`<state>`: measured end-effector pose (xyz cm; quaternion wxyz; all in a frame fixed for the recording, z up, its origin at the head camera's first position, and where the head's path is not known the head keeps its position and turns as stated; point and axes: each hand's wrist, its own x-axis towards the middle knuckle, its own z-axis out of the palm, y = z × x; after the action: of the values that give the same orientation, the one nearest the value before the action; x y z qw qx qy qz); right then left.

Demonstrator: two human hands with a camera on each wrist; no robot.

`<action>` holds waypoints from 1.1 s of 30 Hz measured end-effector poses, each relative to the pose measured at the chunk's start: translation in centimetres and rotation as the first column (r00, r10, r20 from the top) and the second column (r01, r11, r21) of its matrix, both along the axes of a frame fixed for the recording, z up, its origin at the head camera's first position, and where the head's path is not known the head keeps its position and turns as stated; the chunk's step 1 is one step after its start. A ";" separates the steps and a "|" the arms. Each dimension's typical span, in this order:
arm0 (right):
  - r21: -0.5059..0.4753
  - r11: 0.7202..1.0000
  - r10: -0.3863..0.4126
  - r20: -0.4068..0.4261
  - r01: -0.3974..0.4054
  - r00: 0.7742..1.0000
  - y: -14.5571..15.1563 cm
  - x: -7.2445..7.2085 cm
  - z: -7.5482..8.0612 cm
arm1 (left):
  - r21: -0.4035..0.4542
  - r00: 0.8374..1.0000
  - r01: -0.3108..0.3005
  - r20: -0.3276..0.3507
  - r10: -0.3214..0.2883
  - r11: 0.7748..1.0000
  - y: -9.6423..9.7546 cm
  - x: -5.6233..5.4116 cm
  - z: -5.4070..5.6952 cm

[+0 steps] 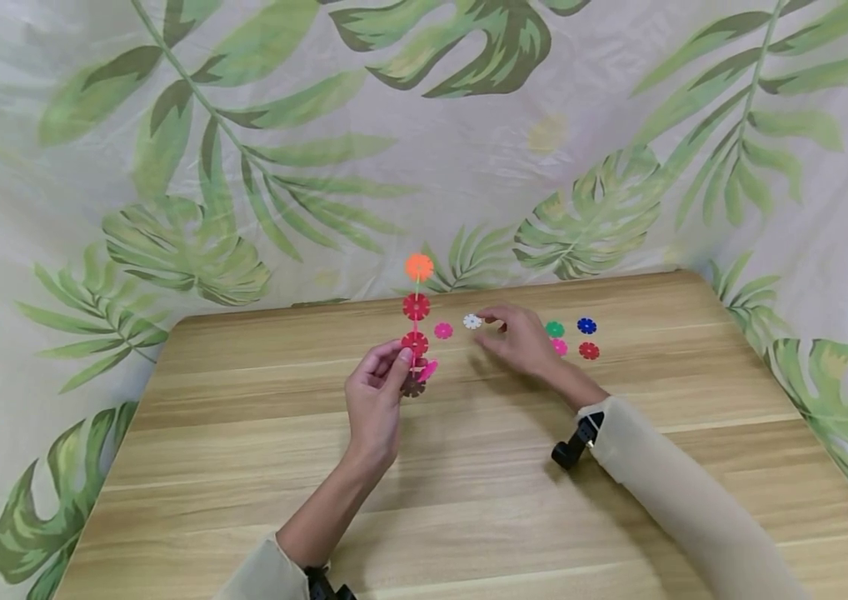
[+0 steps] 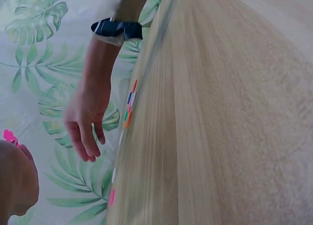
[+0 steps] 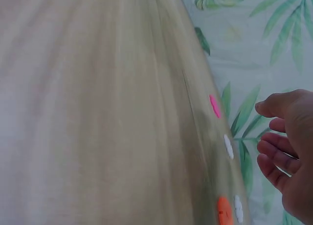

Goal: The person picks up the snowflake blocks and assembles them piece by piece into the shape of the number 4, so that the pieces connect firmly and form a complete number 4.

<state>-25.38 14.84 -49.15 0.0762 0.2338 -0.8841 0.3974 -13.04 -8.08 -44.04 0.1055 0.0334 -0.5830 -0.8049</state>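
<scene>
My left hand [image 1: 375, 408] pinches an upright chain of slotted plastic discs [image 1: 416, 307] near its lower part. An orange disc [image 1: 419, 267] tops it, with red discs below, then a tilted pink disc [image 1: 428, 371] and a dark brown disc [image 1: 413, 387] at the bottom, partly behind the fingers. My right hand [image 1: 520, 342] is beside a white disc [image 1: 472, 322] in the head view. The right wrist view shows that hand [image 3: 291, 146] above the table, fingers loosely bent and holding nothing. The white disc [image 3: 228, 146] lies on the wood, apart from the fingers.
A loose pink disc [image 1: 443, 331] lies between the hands. Right of my right hand are green [image 1: 555, 330], blue [image 1: 586, 326], pink [image 1: 559, 347] and red [image 1: 589, 351] discs. An orange disc [image 3: 225, 210] shows in the right wrist view. Leaf-patterned cloth [image 1: 454, 150] hangs behind the wooden table [image 1: 244, 467].
</scene>
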 end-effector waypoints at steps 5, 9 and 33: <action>0.051 0.999 -0.006 0.056 0.003 0.998 -0.1 -1.7 -0.4 | 0.020 1.000 -0.010 -0.002 0.010 1.000 0.2 0.0 0.0; 0.127 0.992 -0.018 0.068 0.009 0.998 -0.2 -2.8 -0.8 | 0.037 1.000 -0.014 -0.004 0.014 0.999 0.3 0.0 0.0; 0.186 0.982 -0.039 0.128 0.015 0.991 -0.2 -5.5 -2.1 | 0.123 0.998 0.050 -0.050 -0.044 0.991 0.0 -0.1 0.1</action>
<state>-30.93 14.67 -51.28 0.0012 0.2012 -0.9233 0.3272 -13.16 -8.11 -43.96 0.0981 0.0072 -0.5298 -0.8424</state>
